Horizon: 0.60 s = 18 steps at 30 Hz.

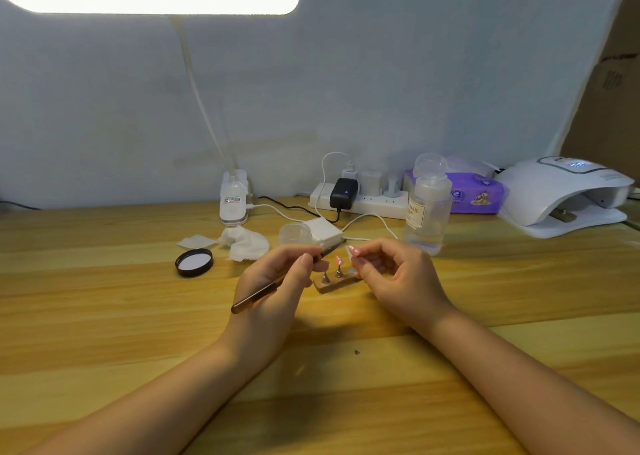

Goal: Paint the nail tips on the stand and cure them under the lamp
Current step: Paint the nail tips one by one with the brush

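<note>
Small wooden stand mid-tabletop, one pink nail tip on a peg. Left hand grip closed round a brush; right hand grip pinching another nail tip just above. Bare wood toward the near edge; curing lamp far right.

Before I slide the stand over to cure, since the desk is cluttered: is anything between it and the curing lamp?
Yes. The clear bottle stands between the stand and the curing lamp at far right; the right hand is also beside the stand.
</note>
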### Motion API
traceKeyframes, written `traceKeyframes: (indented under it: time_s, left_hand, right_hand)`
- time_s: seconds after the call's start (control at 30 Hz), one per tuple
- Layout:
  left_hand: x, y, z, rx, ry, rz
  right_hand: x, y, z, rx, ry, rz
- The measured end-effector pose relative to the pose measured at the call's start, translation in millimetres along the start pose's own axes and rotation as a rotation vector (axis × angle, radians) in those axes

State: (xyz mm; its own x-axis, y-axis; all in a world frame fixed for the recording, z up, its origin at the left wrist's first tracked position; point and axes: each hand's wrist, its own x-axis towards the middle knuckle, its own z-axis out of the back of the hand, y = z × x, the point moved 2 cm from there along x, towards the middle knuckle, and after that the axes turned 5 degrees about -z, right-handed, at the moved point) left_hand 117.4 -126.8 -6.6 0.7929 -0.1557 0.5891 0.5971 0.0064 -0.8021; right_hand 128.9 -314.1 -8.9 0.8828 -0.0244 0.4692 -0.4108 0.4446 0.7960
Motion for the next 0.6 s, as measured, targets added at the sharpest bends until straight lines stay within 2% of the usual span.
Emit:
traceKeyframes:
  time_s: [0.23,0.4,0.6]
  left_hand:
    - [-2.6,-2.6,-0.3,-0.015,0.112,-0.013]
    - [-2.2,-2.6,-0.8,0.000,0.072,-0.014]
    - [-3.7,-5.0,-2.8,-0.010,0.119,-0.027]
  right_hand:
    - [0.9,-0.9,1.7,-0.037,-0.012,0.000]
    - [1.1,-1.6,1.6,-0.040,-0.026,0.014]
    - [1.0,-1.9,1.7,-0.063,-0.048,0.021]
